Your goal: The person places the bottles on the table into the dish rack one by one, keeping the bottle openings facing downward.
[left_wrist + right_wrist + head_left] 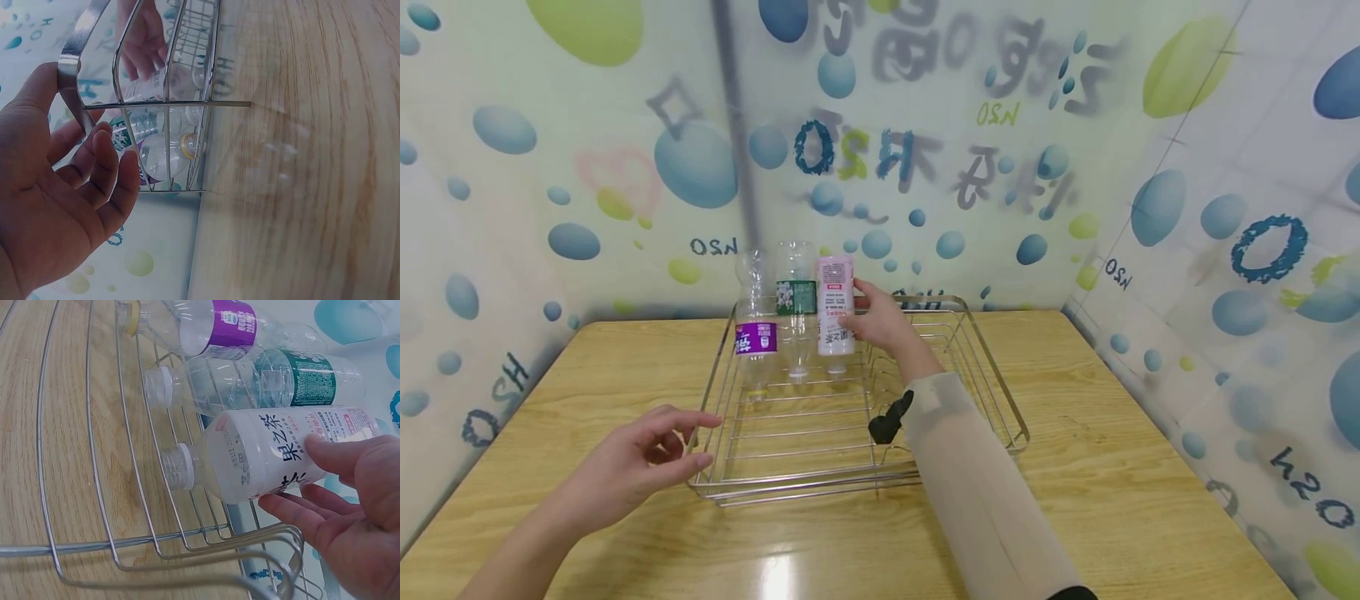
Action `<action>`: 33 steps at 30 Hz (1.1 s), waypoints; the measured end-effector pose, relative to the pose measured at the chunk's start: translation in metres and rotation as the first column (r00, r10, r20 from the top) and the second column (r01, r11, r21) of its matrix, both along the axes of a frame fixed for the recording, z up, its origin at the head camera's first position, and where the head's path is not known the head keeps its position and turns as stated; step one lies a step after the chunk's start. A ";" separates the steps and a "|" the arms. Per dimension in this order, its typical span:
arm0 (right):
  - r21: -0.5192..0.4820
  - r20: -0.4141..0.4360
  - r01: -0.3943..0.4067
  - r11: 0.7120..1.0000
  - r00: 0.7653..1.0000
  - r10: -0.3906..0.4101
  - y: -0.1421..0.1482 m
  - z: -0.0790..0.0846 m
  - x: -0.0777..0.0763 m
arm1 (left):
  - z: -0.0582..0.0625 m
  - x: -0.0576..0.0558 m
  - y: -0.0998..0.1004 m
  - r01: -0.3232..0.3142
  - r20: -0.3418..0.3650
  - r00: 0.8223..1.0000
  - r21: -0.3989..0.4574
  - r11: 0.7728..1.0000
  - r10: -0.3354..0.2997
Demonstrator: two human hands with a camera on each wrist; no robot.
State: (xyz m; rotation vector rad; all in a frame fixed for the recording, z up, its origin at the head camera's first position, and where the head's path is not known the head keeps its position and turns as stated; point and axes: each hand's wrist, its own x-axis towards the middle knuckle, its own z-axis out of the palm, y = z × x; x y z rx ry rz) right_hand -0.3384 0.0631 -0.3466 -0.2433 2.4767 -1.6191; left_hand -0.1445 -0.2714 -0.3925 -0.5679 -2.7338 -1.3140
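In the head view my right hand (880,321) holds a pink-and-white labelled plastic bottle (833,312), thumb in front and fingers behind. Its neck points down toward the rack's bottom wires, as the right wrist view also shows. Beside it, to the left, are a clear bottle with a green label (796,298) and a clear bottle with a purple label (756,337), both neck down. All three stand in a metal wire dish rack (805,479). At the rack's front left corner, my left hand (69,181) grips the rim between thumb and fingers.
The rack sits on a wood-grain table (1097,400). A patterned wall covering (925,192) stands close behind the rack and along both sides. Curved wire dividers (883,375) rise in the rack's middle, right of the bottles.
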 end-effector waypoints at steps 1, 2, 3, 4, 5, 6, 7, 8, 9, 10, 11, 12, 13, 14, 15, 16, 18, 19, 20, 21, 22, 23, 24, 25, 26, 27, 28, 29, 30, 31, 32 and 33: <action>0.001 0.000 0.000 1.000 1.000 0.000 0.000 0.000 0.000 | 0.000 0.000 0.000 0.001 -0.002 1.000 0.003 1.000 -0.001; 0.004 0.000 0.002 1.000 1.000 -0.002 0.000 0.001 0.000 | 0.000 0.000 0.000 0.002 -0.003 1.000 0.005 1.000 -0.002; 0.008 0.000 0.003 1.000 1.000 -0.003 0.000 0.001 0.000 | -0.001 0.000 0.000 0.002 -0.002 1.000 0.007 1.000 -0.002; 0.012 -0.001 0.006 1.000 1.000 -0.006 0.000 0.001 0.000 | -0.001 0.000 -0.001 0.001 -0.001 1.000 0.008 1.000 -0.001; 0.014 -0.002 0.008 1.000 1.000 -0.008 0.000 0.002 0.000 | -0.001 0.000 -0.001 0.000 0.001 1.000 0.008 1.000 0.000; 0.014 -0.004 0.011 1.000 1.000 -0.011 0.000 0.002 0.000 | -0.001 0.000 -0.001 -0.002 0.003 1.000 0.008 1.000 0.002; 0.015 -0.005 0.013 1.000 1.000 -0.013 0.000 0.002 0.000 | 0.000 0.000 -0.001 -0.003 0.006 1.000 0.006 1.000 0.003; 0.017 -0.005 0.018 1.000 1.000 -0.018 0.000 0.003 0.000 | 0.000 0.000 -0.001 -0.004 0.007 1.000 0.005 1.000 0.004; 0.015 -0.006 0.021 1.000 1.000 -0.021 0.000 0.004 0.000 | 0.000 0.000 0.000 -0.005 0.009 1.000 0.004 1.000 0.005; 0.010 -0.004 0.026 1.000 1.000 -0.026 0.000 0.004 0.000 | 0.000 0.000 0.000 -0.006 0.010 1.000 0.002 1.000 0.006; 0.005 -0.003 0.031 1.000 1.000 -0.031 0.001 0.005 0.001 | 0.000 0.000 0.000 -0.007 0.010 1.000 0.000 1.000 0.007; 0.001 -0.004 0.036 0.999 0.999 -0.036 0.001 0.006 0.001 | 0.000 0.000 0.000 -0.007 0.010 1.000 -0.001 1.000 0.007; -0.003 -0.005 0.049 0.999 0.999 -0.049 0.002 0.007 0.001 | 0.000 0.000 0.000 -0.008 0.009 1.000 -0.001 1.000 0.008; -0.015 -0.009 0.060 0.998 0.998 -0.061 0.003 0.008 0.001 | 0.000 0.001 0.000 -0.007 0.007 1.000 -0.001 1.000 0.007; -0.027 -0.014 0.075 0.997 0.997 -0.075 0.004 0.009 0.001 | 0.000 0.001 0.000 -0.006 0.004 1.000 0.002 1.000 0.006; -0.041 -0.019 0.092 0.995 0.996 -0.093 0.005 0.010 0.001 | 0.000 0.001 0.000 -0.003 0.000 1.000 0.006 1.000 0.003; -0.080 -0.039 0.127 0.989 0.991 -0.131 0.009 0.013 0.000 | -0.001 0.001 0.000 0.003 -0.009 1.000 0.017 1.000 -0.003; -0.110 -0.048 0.145 0.983 0.987 -0.151 0.011 0.015 0.000 | -0.001 0.001 0.000 0.006 -0.014 1.000 0.022 1.000 -0.006; -0.141 -0.056 0.154 0.978 0.985 -0.163 0.013 0.017 0.000 | -0.002 0.001 0.000 0.009 -0.018 1.000 0.025 1.000 -0.009; -0.170 -0.069 0.161 0.972 0.982 -0.175 0.016 0.020 0.000 | -0.003 0.002 0.000 0.012 -0.023 1.000 0.028 1.000 -0.011; -0.207 -0.080 0.160 0.965 0.980 -0.180 0.019 0.023 0.001 | -0.003 0.002 0.000 0.014 -0.024 1.000 0.029 0.999 -0.013; -0.238 -0.093 0.157 0.958 0.979 -0.183 0.021 0.027 0.003 | -0.003 0.002 -0.001 0.014 -0.025 1.000 0.028 1.000 -0.014; -0.264 -0.103 0.153 0.952 0.977 -0.186 0.024 0.032 0.005 | -0.004 0.001 -0.001 0.016 -0.027 1.000 0.027 1.000 -0.015; -0.298 -0.112 0.144 0.944 0.977 -0.184 0.026 0.037 0.008 | -0.004 0.001 -0.001 0.018 -0.028 0.999 0.027 0.999 -0.018; -0.321 -0.125 0.130 0.938 0.976 -0.178 0.028 0.042 0.012 | -0.004 0.001 -0.002 0.019 -0.030 0.999 0.025 0.999 -0.018; -0.342 -0.138 0.114 0.933 0.976 -0.170 0.031 0.048 0.015 | -0.004 0.001 -0.003 0.020 -0.035 0.999 0.023 1.000 -0.019; -0.355 -0.148 0.099 0.929 0.976 -0.160 0.034 0.054 0.020 | -0.004 0.001 -0.003 0.020 -0.041 0.999 0.020 1.000 -0.019; -0.357 -0.163 0.084 0.930 0.975 -0.151 0.037 0.061 0.025 | -0.003 0.001 -0.003 0.018 -0.051 0.999 0.014 1.000 -0.018; -0.356 -0.180 0.065 0.932 0.974 -0.137 0.040 0.067 0.029 | -0.003 0.000 -0.004 0.017 -0.063 0.998 0.009 1.000 -0.016; -0.347 -0.198 0.045 0.937 0.973 -0.120 0.045 0.073 0.034 | -0.003 0.000 -0.004 0.014 -0.072 0.997 0.001 1.000 -0.014; -0.331 -0.217 0.025 0.943 0.971 -0.102 0.050 0.078 0.038 | -0.002 0.000 -0.003 0.010 -0.080 0.997 -0.009 1.000 -0.011; -0.310 -0.236 0.011 0.951 0.968 -0.088 0.056 0.083 0.044 | -0.001 -0.001 -0.003 0.008 -0.085 0.996 -0.020 1.000 -0.010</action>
